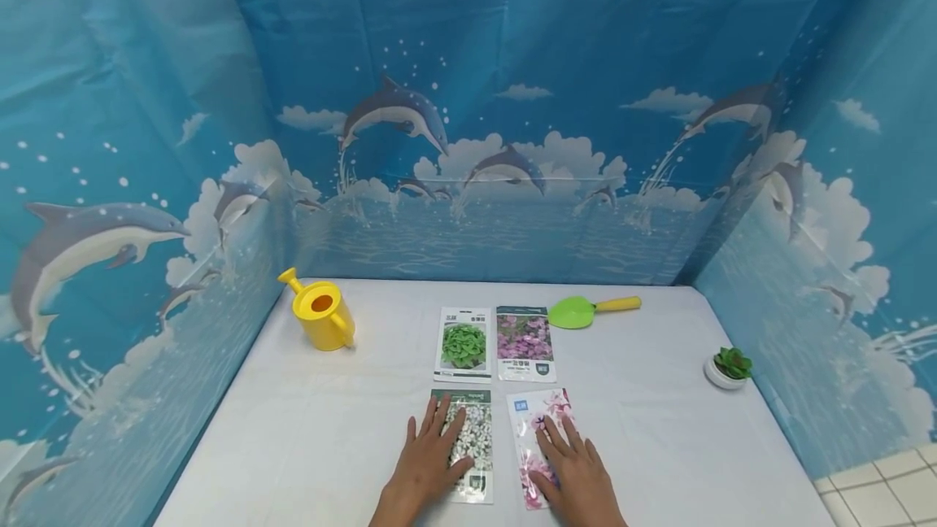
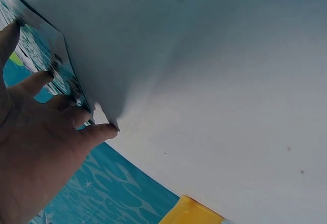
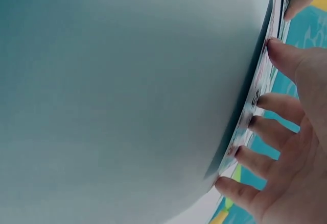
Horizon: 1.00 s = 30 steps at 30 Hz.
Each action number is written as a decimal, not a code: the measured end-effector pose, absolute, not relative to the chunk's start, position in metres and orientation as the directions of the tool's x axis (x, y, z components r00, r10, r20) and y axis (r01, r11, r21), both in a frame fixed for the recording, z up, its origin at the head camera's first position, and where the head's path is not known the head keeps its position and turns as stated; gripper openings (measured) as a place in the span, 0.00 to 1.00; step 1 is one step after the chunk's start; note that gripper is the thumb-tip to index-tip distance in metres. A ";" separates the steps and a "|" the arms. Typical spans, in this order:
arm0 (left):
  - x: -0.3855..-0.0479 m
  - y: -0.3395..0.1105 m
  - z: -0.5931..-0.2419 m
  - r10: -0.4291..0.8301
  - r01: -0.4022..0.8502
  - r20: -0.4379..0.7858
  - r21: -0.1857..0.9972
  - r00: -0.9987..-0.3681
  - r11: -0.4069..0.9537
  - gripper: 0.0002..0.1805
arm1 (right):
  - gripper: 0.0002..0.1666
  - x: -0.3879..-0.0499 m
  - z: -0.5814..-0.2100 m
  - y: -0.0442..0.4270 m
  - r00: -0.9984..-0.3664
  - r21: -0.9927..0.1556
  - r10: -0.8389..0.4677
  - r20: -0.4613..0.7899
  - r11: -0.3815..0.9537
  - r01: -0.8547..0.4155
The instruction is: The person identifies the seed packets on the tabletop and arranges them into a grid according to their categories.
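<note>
Spread fingers of my left hand (image 1: pixel 428 462) rest on a seed packet with white flowers (image 1: pixel 477 437) at the front of the table. My right hand (image 1: pixel 574 474) lies likewise on a seed packet with pale pink flowers (image 1: pixel 521 429), to the right of the first. Both wrist views show the fingertips touching the packets' faces, seen edge-on. Just behind lie two more packets: one with a green leafy plant (image 1: pixel 464 346) and one with purple-pink flowers (image 1: pixel 524 340). Parts of the front packets are hidden under the hands.
A yellow watering can (image 1: pixel 325 320) stands at the back left of the white table (image 1: pixel 293 446). Right of the rear packets lies a green trowel (image 1: pixel 574 312) with a yellow handle. A small potted succulent (image 1: pixel 729 368) sits near the right edge. Dolphin-print curtains (image 1: pixel 468 234) enclose three sides.
</note>
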State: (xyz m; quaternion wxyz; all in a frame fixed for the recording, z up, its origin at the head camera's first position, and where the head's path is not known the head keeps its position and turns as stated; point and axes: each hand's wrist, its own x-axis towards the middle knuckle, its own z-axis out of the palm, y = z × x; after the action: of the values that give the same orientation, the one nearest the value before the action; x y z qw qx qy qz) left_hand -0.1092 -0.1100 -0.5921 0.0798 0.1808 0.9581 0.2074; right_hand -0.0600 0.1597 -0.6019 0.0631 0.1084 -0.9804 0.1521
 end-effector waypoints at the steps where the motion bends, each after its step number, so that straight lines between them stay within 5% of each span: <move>1: -0.109 -0.110 -0.592 0.379 0.314 -0.077 0.426 -0.922 0.849 0.42 | 0.38 -0.060 -0.602 0.158 -0.967 -0.281 -0.191 0.169 0.931 -0.232; 30: -0.112 -0.106 -0.587 0.387 0.324 -0.061 0.437 -0.920 0.839 0.42 | 0.39 -0.065 -0.602 0.124 -0.973 -0.289 -0.109 0.205 0.943 -0.166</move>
State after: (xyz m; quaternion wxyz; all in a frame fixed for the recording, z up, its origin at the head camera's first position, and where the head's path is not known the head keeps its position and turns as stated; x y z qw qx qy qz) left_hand -0.1117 -0.1058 -0.5867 0.0734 0.1860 0.9560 0.2144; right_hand -0.0648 0.1238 -0.6017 0.0934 0.0700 -0.9812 0.1539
